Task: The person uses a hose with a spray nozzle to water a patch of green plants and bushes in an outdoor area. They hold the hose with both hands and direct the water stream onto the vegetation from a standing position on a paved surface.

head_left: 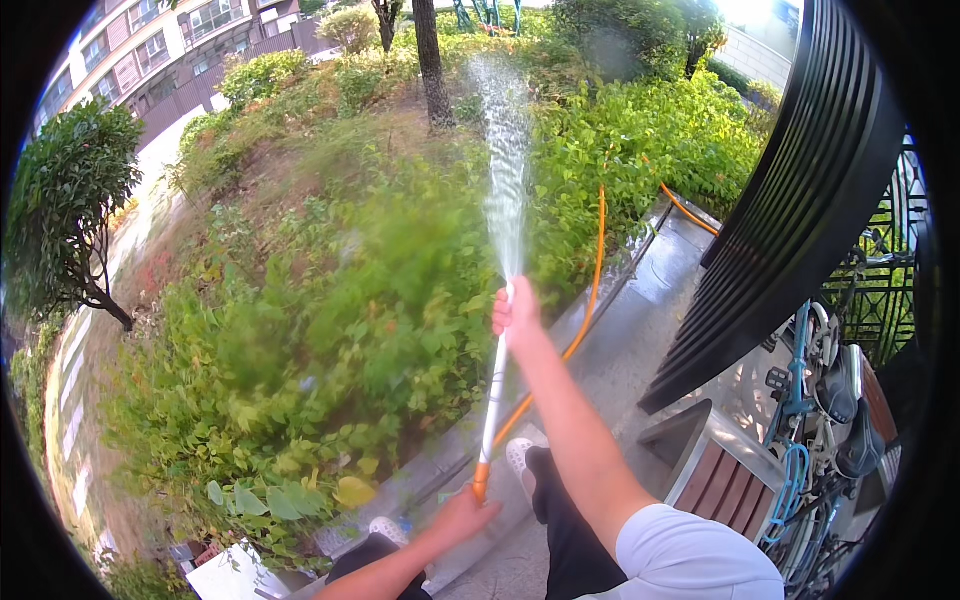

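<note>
A long white pipe [495, 390] runs up the middle of the view, and water [506, 165] sprays from its upper end. Near that end my right hand [517, 313] is closed around the pipe. My left hand [463, 516] holds the lower end, at the orange fitting [481, 480]. An orange hose [598, 262] lies along the edge of the planted bed and passes behind my right arm; where it meets the pipe is hidden. The spray falls over green shrubs [420, 247] beside a tree trunk [433, 67].
A stone curb [450, 465] borders the bed by my feet. At the right stand a black slatted structure [795, 195], a wooden-slatted bench [724, 491] and several bicycles [802, 375]. A small tree [67, 210] grows at the left. A white box-like object [236, 574] sits at the lower left.
</note>
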`<state>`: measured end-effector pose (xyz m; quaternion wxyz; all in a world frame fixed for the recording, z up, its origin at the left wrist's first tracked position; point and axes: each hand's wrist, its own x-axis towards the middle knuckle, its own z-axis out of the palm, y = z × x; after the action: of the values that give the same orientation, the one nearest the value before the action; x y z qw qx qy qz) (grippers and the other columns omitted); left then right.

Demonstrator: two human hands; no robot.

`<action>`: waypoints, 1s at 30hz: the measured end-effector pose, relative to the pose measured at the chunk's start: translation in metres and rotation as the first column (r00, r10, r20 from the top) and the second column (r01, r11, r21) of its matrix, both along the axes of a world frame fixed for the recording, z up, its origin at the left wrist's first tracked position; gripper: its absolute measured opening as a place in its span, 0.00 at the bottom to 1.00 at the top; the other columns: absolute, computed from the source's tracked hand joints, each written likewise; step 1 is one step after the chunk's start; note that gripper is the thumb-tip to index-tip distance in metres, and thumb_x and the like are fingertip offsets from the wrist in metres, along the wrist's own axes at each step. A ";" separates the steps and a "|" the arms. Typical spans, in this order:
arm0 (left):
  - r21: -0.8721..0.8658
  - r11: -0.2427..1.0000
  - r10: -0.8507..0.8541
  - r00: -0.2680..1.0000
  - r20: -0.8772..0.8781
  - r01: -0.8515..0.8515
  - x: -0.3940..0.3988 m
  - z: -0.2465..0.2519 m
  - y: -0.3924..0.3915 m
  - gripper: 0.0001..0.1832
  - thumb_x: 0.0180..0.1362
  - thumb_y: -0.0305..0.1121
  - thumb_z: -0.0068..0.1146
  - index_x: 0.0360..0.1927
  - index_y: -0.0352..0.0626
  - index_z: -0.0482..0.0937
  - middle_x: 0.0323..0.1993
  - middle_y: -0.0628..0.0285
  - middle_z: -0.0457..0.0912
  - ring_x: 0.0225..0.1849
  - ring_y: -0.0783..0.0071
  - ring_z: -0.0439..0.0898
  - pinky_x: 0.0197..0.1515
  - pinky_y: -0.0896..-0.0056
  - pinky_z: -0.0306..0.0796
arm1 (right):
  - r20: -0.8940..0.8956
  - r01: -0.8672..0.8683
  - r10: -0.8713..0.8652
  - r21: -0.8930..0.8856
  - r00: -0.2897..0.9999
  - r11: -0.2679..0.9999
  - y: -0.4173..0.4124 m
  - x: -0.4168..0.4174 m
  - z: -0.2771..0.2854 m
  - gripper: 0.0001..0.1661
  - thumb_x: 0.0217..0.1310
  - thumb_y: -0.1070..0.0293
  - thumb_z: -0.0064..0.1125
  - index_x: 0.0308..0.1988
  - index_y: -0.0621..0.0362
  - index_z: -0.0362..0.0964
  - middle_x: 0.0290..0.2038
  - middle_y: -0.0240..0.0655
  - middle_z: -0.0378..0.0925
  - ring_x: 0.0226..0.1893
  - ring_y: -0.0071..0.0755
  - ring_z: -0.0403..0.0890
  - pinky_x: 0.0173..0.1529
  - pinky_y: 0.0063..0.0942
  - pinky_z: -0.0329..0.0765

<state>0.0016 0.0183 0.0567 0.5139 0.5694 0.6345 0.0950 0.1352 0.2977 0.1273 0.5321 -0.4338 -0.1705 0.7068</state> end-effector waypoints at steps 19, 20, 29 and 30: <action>-0.241 0.970 0.048 0.994 0.098 -0.023 0.007 -0.012 -0.003 0.26 0.46 0.48 0.54 0.37 0.33 0.67 0.21 0.57 0.75 0.25 0.68 0.77 0.29 0.66 0.70 | 0.088 -0.085 0.080 0.059 0.993 0.995 -0.026 -0.030 0.033 0.21 0.59 0.58 0.33 0.14 0.49 0.55 0.06 0.22 0.51 0.05 0.18 0.49 0.07 0.21 0.50; -0.231 0.973 0.049 0.988 0.145 -0.015 0.007 -0.026 -0.005 0.26 0.45 0.47 0.55 0.37 0.33 0.66 0.20 0.58 0.75 0.24 0.69 0.76 0.28 0.67 0.70 | 0.080 -0.102 0.097 0.060 0.992 0.993 -0.027 -0.034 0.033 0.21 0.59 0.59 0.33 0.14 0.49 0.55 0.06 0.22 0.51 0.05 0.18 0.49 0.06 0.21 0.50; -0.277 0.961 0.071 0.984 0.164 -0.024 0.012 -0.069 -0.016 0.30 0.47 0.47 0.58 0.42 0.31 0.64 0.30 0.57 0.74 0.33 0.68 0.75 0.36 0.69 0.70 | 0.138 -0.243 0.229 0.100 0.964 0.965 -0.032 -0.060 0.022 0.20 0.58 0.53 0.35 0.17 0.49 0.56 0.08 0.22 0.52 0.06 0.19 0.52 0.10 0.23 0.54; -0.321 0.947 0.082 0.980 0.182 -0.020 0.011 -0.071 -0.016 0.30 0.47 0.47 0.58 0.42 0.31 0.64 0.31 0.56 0.74 0.35 0.68 0.75 0.37 0.69 0.70 | 0.126 -0.235 0.224 0.083 0.966 0.968 -0.032 -0.062 0.023 0.20 0.58 0.55 0.34 0.16 0.49 0.56 0.08 0.22 0.52 0.06 0.19 0.51 0.09 0.23 0.53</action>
<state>0.0127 0.0027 -0.0146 0.6551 0.4508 0.6033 0.0597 0.0728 0.2654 0.1505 0.4563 -0.4250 -0.2846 0.7282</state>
